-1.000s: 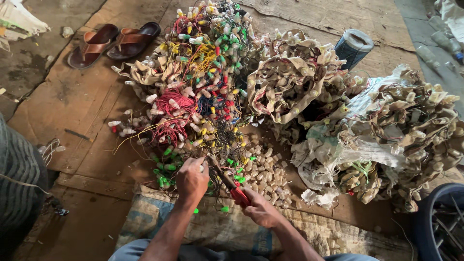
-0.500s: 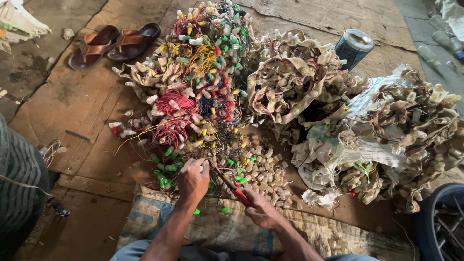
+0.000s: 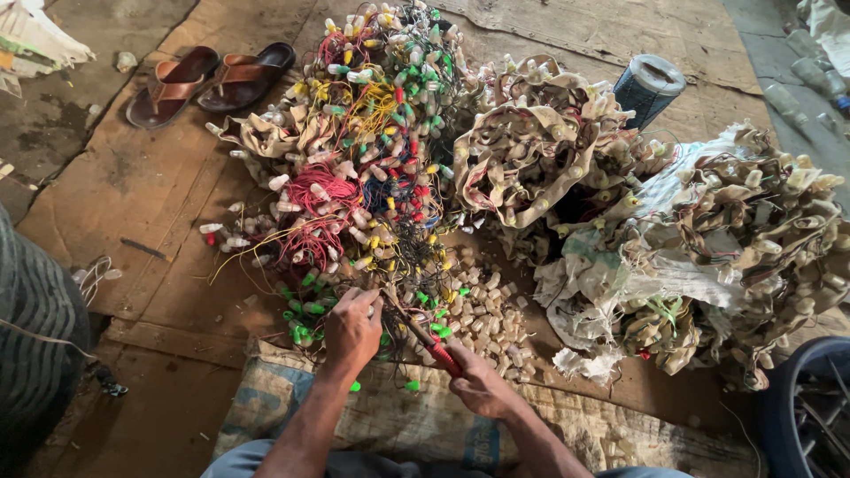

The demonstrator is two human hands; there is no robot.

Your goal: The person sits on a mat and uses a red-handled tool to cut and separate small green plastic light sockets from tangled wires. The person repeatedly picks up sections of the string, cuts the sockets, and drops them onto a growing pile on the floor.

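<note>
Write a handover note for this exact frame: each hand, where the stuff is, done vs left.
Left hand: pinching wires at the near edge of the tangled pile of coloured wires and small bulb holders.
Right hand: gripping a red-handled cutter, tip pointing toward the left hand's wires.
Done: a heap of loose pale holders lies just beyond the right hand; green ones are scattered near the left.
Left: most of the coloured pile and the beige bundles to the right look uncut.

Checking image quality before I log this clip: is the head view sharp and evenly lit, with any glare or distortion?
Head view: soft, even daylight, no glare or hard shadows; the wire pile, left hand and right hand on the red-handled tool look sharp; wide-angle stretching shows toward the edges.
</note>
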